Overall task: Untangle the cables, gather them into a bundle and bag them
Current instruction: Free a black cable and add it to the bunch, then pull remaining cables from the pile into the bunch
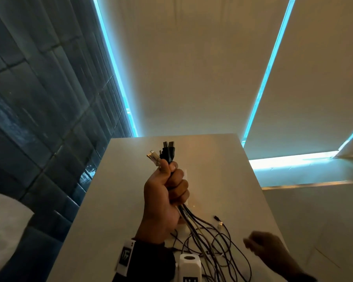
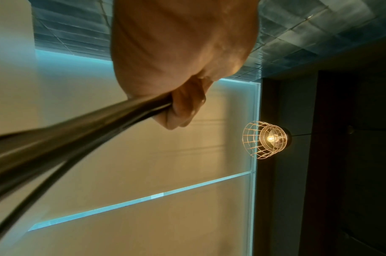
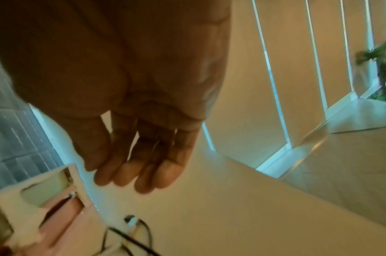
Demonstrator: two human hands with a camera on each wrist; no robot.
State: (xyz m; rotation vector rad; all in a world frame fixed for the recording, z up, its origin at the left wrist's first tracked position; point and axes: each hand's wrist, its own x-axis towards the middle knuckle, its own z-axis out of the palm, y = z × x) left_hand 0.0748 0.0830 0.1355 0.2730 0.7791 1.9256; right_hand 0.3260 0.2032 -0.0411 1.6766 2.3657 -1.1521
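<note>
Your left hand (image 1: pixel 164 197) is fisted around the gathered cables (image 1: pixel 194 220), holding them upright above the white table (image 1: pixel 222 180). The connector ends (image 1: pixel 165 152) fan out above the thumb; below the fist the bundle's long axis runs down and toward you, then breaks up into loose loops (image 1: pixel 218 247) lying on the tabletop. In the left wrist view the same strands (image 2: pixel 78 131) stream out of the curled fingers (image 2: pixel 183 107) as a dark blurred band.

The loops lie between your two hands — just left of your right hand (image 1: pixel 263 248), which hovers low over the table's near right part, blurred, fingers loosely extended and together, holding nothing. The right wrist view confirms it: palm and fingers (image 3: pixel 144 164) empty, black loops (image 3: pixel 130 240) on the table below them. So the right hand is the nearer one to the slack; I'd judge the coming move is for it to sweep leftward and draw those tails up along the bundle.

Counts: one bundle; the connectors at the top look like roughly six or seven, black ones and a couple of white or tan ones, too crowded to count exactly. At least two free plug ends (image 1: pixel 218 220) lie on the table right of the strands. No bag shows clearly in any view.
</note>
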